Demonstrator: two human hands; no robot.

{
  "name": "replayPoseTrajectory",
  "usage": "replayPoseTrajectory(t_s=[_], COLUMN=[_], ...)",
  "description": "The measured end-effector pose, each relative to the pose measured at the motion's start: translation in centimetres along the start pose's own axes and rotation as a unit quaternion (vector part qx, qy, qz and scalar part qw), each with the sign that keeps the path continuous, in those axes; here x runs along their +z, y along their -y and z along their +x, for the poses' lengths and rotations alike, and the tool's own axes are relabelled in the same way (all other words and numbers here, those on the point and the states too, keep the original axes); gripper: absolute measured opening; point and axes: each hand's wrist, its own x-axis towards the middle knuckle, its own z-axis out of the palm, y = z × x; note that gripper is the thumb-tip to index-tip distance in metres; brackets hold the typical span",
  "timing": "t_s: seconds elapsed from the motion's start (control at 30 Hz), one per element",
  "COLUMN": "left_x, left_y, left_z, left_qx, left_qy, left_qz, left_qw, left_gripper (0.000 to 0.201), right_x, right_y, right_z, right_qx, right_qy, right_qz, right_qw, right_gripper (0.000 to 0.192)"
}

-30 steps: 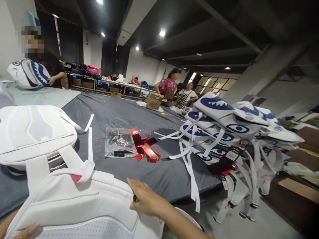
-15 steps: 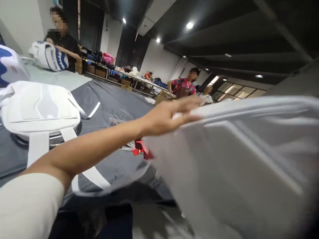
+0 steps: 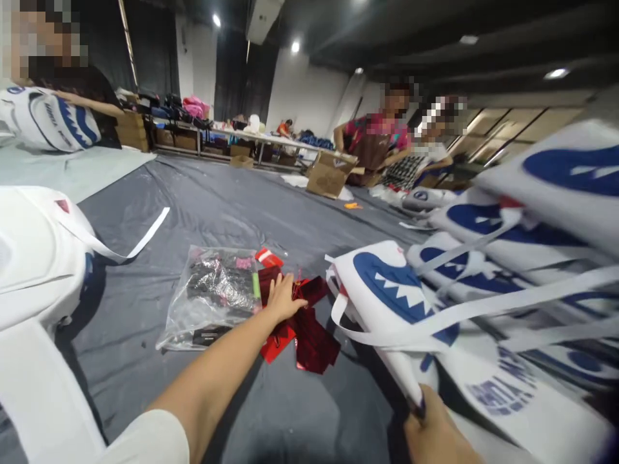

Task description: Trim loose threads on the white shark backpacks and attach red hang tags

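Both hands are busy at once: the left hand [image 3: 282, 298] stretches far out, fingers spread flat and touching the heap of shiny red tags [image 3: 302, 322] on the grey counter [image 3: 217, 200], holding nothing closed in its grip, though something thin and green shows at the thumb side, too small to name. The right hand [image 3: 438, 432], low at the frame's bottom edge, is closed around the lower end of a white backpack with a blue shark-mouth print [image 3: 387, 290], which stands tilted just right of the tags, its white strap [image 3: 478, 309] trailing across toward the stack of like backpacks [image 3: 522, 212] beside it; gripping it by the bottom seems to keep it propped up and near the tags while the other hand reaches for one. Just left of the tags lies a clear plastic bag [image 3: 213, 296] with dark and pink pieces inside, hard to tell apart through the glare. A plain white backpack [image 3: 33, 251] sits at the near left, cut off by the frame. Much of the right hand is out of view, so its finger hold is only partly seen. Across the counter another person holds a printed backpack [image 3: 48, 122], and two more people stand by a cardboard box [image 3: 329, 177] at the far side.
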Motion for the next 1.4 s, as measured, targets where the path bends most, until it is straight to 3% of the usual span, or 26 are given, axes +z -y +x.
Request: replayPoseTrajectory(t_s=[0.1,0.17,0.27,0.43,0.53,0.63,0.7,0.77,0.9,0.97,1.03,1.13,1.2,1.27,1.33,1.4], left_x=[1.9,1.3,-2.0,-9.4,-11.7,-13.2,-15.1,-18.4,-27.1,-31.0,-33.8,-35.2,-35.0,-35.3,-36.3,-37.2], left_y=[1.5,3.0,6.4,11.7,11.1,8.1,6.4,6.1,8.7,11.3,14.3,18.1,19.6,20.3,20.0,18.6], left_z=[1.8,1.9,0.3,-3.3,-4.1,-5.5,-7.4,-10.7,-22.3,-28.8,-33.8,-37.1,-37.1,-36.2,-35.9,-37.2], left_qx=[0.008,0.024,0.042,0.000,-0.039,-0.065,-0.072,-0.067,-0.098,-0.165,-0.218,-0.240,-0.238,-0.241,-0.245,-0.240], left_qy=[0.000,-0.004,-0.020,-0.059,-0.064,-0.052,-0.042,-0.042,-0.099,-0.145,-0.154,-0.103,-0.080,-0.074,-0.068,-0.063], left_qz=[0.013,0.028,0.059,0.120,0.140,0.148,0.155,0.172,0.252,0.302,0.336,0.363,0.378,0.393,0.406,0.421], left_qw=[1.000,0.999,0.997,0.991,0.987,0.985,0.984,0.982,0.958,0.928,0.903,0.894,0.891,0.885,0.878,0.873], left_gripper=[0.038,0.024,0.027,0.024,0.027,0.038,0.042,0.046,0.059,0.061,0.072,0.097,0.089,0.063,0.037,0.025], right_x=[1.2,0.9,1.2,4.5,4.7,3.8,4.1,5.5,8.0,6.9,4.0,-1.2,-3.8,-5.1,-5.3,-5.0], right_y=[2.4,2.9,3.3,5.2,6.4,7.2,8.0,9.5,16.0,20.8,25.2,28.9,29.2,28.2,26.7,25.3], right_z=[1.8,2.9,3.5,1.9,0.6,-2.1,-4.9,-8.0,-11.9,-11.7,-10.7,-11.2,-14.0,-17.8,-20.9,-22.4], right_qx=[0.032,0.056,0.045,-0.094,-0.154,-0.221,-0.301,-0.394,-0.529,-0.533,-0.481,-0.426,-0.456,-0.501,-0.523,-0.512], right_qy=[0.009,0.000,-0.023,-0.023,-0.043,-0.089,-0.106,-0.087,-0.010,0.019,0.047,0.099,0.138,0.184,0.222,0.235], right_qz=[-0.002,0.002,-0.017,-0.090,-0.126,-0.108,-0.061,0.002,0.044,0.041,0.036,0.089,0.143,0.164,0.165,0.175], right_qw=[0.999,0.998,0.999,0.991,0.979,0.965,0.946,0.915,0.847,0.845,0.875,0.895,0.868,0.829,0.806,0.807], right_gripper=[0.047,0.045,0.043,0.031,0.034,0.043,0.047,0.050,0.065,0.067,0.062,0.060,0.063,0.060,0.054,0.051])
